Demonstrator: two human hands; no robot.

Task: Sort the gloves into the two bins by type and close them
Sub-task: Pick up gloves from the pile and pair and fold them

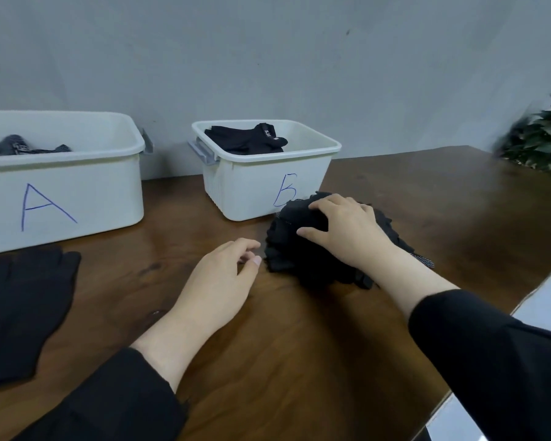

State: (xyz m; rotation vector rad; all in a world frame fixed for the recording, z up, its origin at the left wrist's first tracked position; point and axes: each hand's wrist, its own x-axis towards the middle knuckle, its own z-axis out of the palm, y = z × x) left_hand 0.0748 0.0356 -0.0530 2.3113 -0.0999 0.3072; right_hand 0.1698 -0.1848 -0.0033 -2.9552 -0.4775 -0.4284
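The right hand [347, 227] lies on a pile of black gloves [303, 253], fingers curled into the fabric, gripping it. The left hand [226, 275] rests on the surface [299, 345] just left of the pile, fingers relaxed, holding nothing. Beyond the hands stand bin A [61, 192] and bin B [261, 186], both uncovered with gloves inside. A flat glove [23, 307] lies far left.
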